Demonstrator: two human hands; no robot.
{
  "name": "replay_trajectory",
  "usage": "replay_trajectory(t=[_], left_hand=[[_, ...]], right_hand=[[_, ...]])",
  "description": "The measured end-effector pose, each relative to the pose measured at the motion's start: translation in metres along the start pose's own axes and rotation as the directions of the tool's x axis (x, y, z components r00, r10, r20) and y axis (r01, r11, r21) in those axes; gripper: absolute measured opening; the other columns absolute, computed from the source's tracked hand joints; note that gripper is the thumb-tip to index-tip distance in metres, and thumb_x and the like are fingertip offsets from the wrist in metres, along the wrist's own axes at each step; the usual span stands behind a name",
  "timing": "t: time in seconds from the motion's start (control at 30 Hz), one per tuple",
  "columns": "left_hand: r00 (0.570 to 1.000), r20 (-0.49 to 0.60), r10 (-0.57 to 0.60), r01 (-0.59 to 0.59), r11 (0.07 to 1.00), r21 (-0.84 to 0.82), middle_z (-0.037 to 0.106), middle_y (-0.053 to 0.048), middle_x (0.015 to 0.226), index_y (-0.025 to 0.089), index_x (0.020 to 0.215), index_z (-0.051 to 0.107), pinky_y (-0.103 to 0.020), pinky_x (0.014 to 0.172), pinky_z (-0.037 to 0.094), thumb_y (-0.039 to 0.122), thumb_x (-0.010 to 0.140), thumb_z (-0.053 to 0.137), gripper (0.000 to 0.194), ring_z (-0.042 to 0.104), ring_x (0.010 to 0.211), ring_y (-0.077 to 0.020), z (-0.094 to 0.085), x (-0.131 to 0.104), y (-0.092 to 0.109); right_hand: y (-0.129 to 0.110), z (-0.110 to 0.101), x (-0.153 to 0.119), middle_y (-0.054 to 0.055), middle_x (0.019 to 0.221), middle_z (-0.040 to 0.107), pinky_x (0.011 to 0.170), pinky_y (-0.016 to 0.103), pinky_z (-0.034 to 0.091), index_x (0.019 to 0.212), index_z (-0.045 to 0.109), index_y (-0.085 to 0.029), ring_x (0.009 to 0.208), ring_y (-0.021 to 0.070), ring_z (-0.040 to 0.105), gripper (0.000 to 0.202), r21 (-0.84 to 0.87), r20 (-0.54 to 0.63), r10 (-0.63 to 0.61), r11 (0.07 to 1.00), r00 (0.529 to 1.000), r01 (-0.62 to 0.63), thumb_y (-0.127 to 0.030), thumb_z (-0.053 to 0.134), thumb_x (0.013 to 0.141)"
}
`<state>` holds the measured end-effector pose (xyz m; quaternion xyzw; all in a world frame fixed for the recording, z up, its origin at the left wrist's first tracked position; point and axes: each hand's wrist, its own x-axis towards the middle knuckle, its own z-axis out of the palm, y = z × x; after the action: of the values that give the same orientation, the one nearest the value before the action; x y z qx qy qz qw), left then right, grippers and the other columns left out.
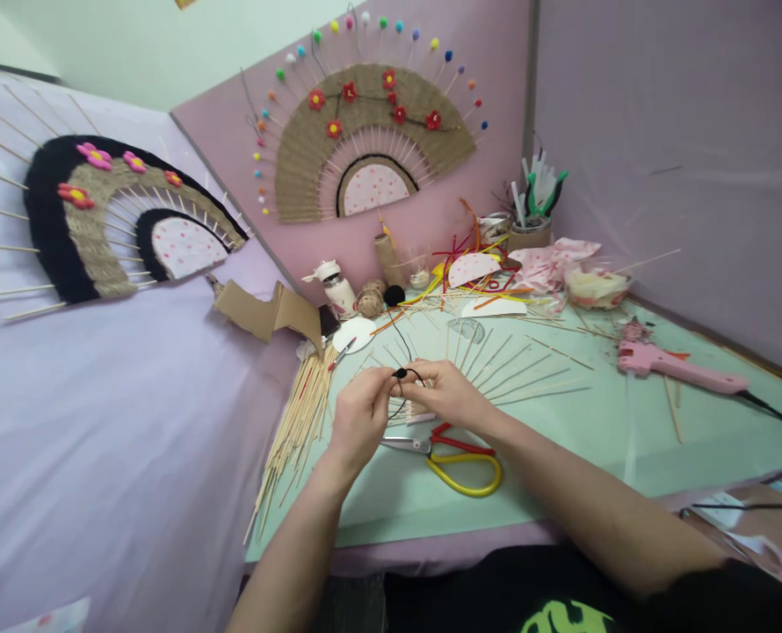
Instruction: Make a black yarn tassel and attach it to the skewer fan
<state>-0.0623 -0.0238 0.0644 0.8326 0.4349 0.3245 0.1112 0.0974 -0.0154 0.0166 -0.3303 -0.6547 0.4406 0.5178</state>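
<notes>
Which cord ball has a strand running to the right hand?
The black ball, just right of the brown twine ball. Its black strand runs down to the right hand; the brown one shows no such strand.

On our table (727, 448), scissors (429, 447) lie nearest us; just beyond, a cord (401, 374) sits between our left hand (363, 413) and right hand (450, 393). We have a bundle of sticks (292, 431) at the left, a glue gun (684, 365) at the right. Along the back, left to right, come a bottle (339, 294), twine ball (370, 301), cardboard tube (385, 259) and pliers (532, 200) in a container (531, 236). Behind, a fan decoration (299, 149) is on the wall (223, 158).
</notes>
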Motion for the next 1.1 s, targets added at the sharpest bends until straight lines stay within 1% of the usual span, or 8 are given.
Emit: replay_trajectory(t=[0.2,0.27,0.37,0.43,0.53,0.7,0.93,1.1], left_hand=[[0.965,-0.214,-0.150,0.108,0.975,-0.194,0.063,-0.003,0.075,0.021,0.091,0.065,-0.029,0.072,0.043,0.029,0.092,0.047,0.019,0.057,0.072,-0.0166,0.014,-0.006,-0.005],[0.947,-0.210,-0.244,0.161,0.924,-0.348,0.057,-0.001,0.069,0.021,0.083,0.064,-0.027,0.065,0.041,0.034,0.091,0.050,0.021,0.051,0.065,-0.0146,0.015,-0.006,-0.003],[0.920,-0.111,-0.376,0.220,0.731,-0.646,0.044,0.003,0.059,0.019,0.079,0.063,-0.024,0.050,0.030,0.040,0.088,0.056,0.023,0.037,0.050,-0.0090,0.017,-0.005,0.001],[0.907,-0.031,-0.421,0.237,0.569,-0.787,0.040,0.005,0.057,0.018,0.082,0.064,-0.022,0.044,0.022,0.041,0.084,0.063,0.023,0.029,0.045,-0.0057,0.017,-0.004,0.004],[0.890,0.078,-0.449,0.271,0.383,-0.883,0.041,0.006,0.056,0.015,0.080,0.064,-0.020,0.042,0.016,0.040,0.077,0.071,0.026,0.024,0.042,-0.0023,0.017,-0.003,0.008],[0.857,0.205,-0.473,0.335,0.209,-0.919,0.043,0.006,0.056,0.012,0.070,0.059,-0.017,0.039,0.012,0.039,0.069,0.078,0.033,0.021,0.040,0.0012,0.016,-0.003,0.011],[0.804,0.322,-0.499,0.343,-0.053,-0.938,0.042,0.008,0.054,0.008,0.081,0.066,-0.011,0.036,0.013,0.030,0.064,0.083,0.033,0.017,0.040,0.0028,0.021,0.000,0.008],[0.787,0.348,-0.509,0.326,-0.134,-0.936,0.042,0.009,0.054,0.007,0.080,0.065,-0.009,0.034,0.016,0.026,0.066,0.082,0.030,0.018,0.040,0.0030,0.026,0.000,0.004]], right_hand=[[-0.005,0.014,-0.007,0.004,0.086,0.067,0.084,0.032,0.044,0.078,0.073,-0.021,0.089,0.0200,0.061,0.034,0.171,-0.075,0.038,0.985,0.996,-0.025,-0.048,0.056,0.088],[-0.006,0.018,-0.008,0.004,0.089,0.065,0.082,0.031,0.044,0.075,0.071,-0.022,0.090,0.0190,0.059,0.031,0.227,-0.080,0.004,0.974,0.997,0.015,-0.047,0.059,0.087],[-0.003,0.021,-0.008,0.002,0.084,0.061,0.075,0.028,0.042,0.071,0.070,-0.021,0.081,0.0157,0.054,0.032,0.371,-0.097,0.057,0.928,0.994,-0.018,-0.048,0.061,0.086],[0.000,0.023,-0.006,0.001,0.075,0.058,0.069,0.027,0.041,0.069,0.068,-0.020,0.071,0.0132,0.050,0.031,0.548,-0.077,0.162,0.831,0.984,-0.094,-0.047,0.065,0.082],[0.002,0.023,-0.004,-0.002,0.068,0.054,0.064,0.025,0.040,0.066,0.064,-0.019,0.061,0.0100,0.043,0.025,0.792,0.029,0.333,0.568,0.942,-0.225,-0.040,0.073,0.076],[0.000,0.022,-0.004,-0.005,0.063,0.052,0.052,0.021,0.035,0.075,0.064,-0.020,0.053,0.0080,0.035,0.014,0.915,0.150,0.423,0.283,0.894,-0.288,-0.027,0.075,0.072],[0.003,0.026,-0.005,-0.004,0.059,0.049,0.049,0.019,0.034,0.059,0.062,-0.016,0.054,0.0071,0.035,0.027,0.831,0.046,0.435,0.482,0.899,-0.276,-0.034,0.080,0.067],[0.006,0.023,-0.004,-0.005,0.063,0.054,0.049,0.019,0.035,0.064,0.063,-0.016,0.054,0.0061,0.038,0.023,0.883,0.129,0.438,0.357,0.890,-0.304,-0.030,0.081,0.066]])
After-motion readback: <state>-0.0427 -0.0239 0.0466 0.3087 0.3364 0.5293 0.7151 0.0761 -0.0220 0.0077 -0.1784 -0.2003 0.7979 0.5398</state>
